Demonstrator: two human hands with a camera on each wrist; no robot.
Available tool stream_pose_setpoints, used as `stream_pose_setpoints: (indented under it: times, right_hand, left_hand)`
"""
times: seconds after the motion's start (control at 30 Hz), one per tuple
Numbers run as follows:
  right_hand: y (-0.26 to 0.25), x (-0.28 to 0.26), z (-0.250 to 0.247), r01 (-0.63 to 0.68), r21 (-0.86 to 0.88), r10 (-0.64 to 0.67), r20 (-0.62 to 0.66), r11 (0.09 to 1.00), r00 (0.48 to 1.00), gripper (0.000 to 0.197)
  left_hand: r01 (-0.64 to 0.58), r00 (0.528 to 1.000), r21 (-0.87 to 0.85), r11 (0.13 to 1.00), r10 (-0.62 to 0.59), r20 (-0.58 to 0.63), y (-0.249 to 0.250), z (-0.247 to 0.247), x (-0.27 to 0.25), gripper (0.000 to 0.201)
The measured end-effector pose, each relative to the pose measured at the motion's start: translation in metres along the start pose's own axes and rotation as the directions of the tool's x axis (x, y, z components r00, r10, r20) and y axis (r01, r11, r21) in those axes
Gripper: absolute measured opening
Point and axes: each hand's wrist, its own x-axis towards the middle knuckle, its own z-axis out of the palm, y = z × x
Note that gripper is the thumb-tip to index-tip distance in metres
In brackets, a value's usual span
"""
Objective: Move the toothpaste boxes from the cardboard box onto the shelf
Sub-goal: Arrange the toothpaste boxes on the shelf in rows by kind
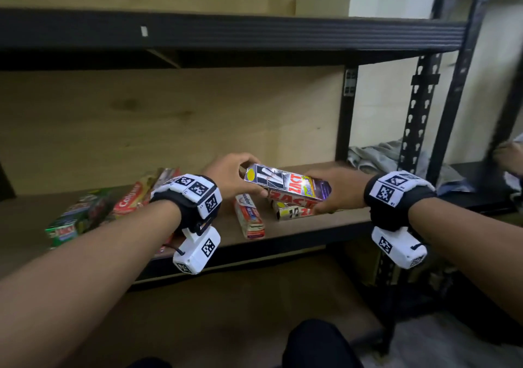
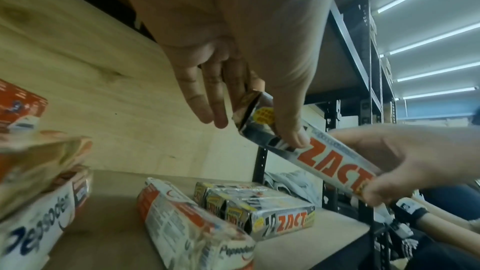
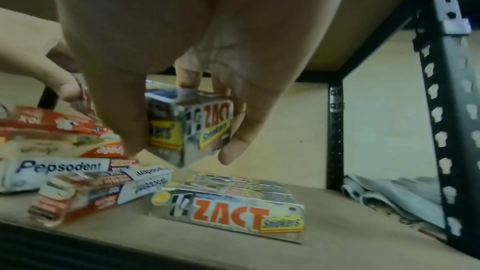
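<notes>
Both hands hold one silver Zact toothpaste box (image 1: 285, 185) level, just above the wooden shelf board (image 1: 334, 226). My left hand (image 1: 249, 178) pinches its left end, thumb on the near face (image 2: 291, 130). My right hand (image 1: 325, 197) grips the right end, with fingers curled round it (image 3: 233, 141). Right under the held box, more Zact boxes (image 3: 233, 215) lie flat on the shelf. Pepsodent boxes (image 1: 250, 220) lie to their left. Further left are a red Colgate box (image 1: 128, 200) and a green box (image 1: 73, 220). The cardboard box is out of view.
A black shelf beam (image 1: 226, 30) runs overhead. A black perforated upright (image 1: 418, 118) stands to the right, with a crumpled grey cloth (image 1: 379, 155) on the shelf beside it. The plywood back panel (image 1: 169, 118) closes the rear. My dark knee (image 1: 317, 345) is below.
</notes>
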Motion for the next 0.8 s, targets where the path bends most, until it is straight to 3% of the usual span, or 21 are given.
stream_pose_setpoints:
  times: [0.13, 0.4, 0.57, 0.7, 0.8]
  right_hand:
    - [0.025, 0.001, -0.002, -0.085, -0.131, 0.080, -0.047, 0.988, 0.996, 0.067]
    - [0.066, 0.009, 0.024, -0.157, -0.312, 0.165, -0.003, 0.937, 0.986, 0.075]
    - [0.080, 0.019, 0.038, -0.210, -0.240, 0.224, 0.033, 0.948, 0.974, 0.071]
    - [0.087, 0.024, 0.048, -0.220, -0.141, 0.220, -0.015, 0.965, 0.975, 0.064]
    - [0.091, 0.025, 0.047, -0.208, -0.110, 0.204, -0.050, 0.972, 0.978, 0.069]
  left_hand:
    - [0.036, 0.991, 0.093, 0.995, -0.047, 0.126, 0.005, 0.029, 0.013, 0.054]
    - [-0.070, 0.951, 0.314, 0.947, -0.031, 0.307, 0.020, 0.086, 0.033, 0.055]
    - [-0.096, 0.937, 0.342, 0.935, -0.031, 0.347, 0.020, 0.104, 0.041, 0.061]
    - [-0.111, 0.931, 0.306, 0.946, -0.008, 0.365, 0.021, 0.102, 0.047, 0.070]
    - [-0.133, 0.911, 0.303, 0.944, -0.004, 0.413, 0.025, 0.102, 0.050, 0.069]
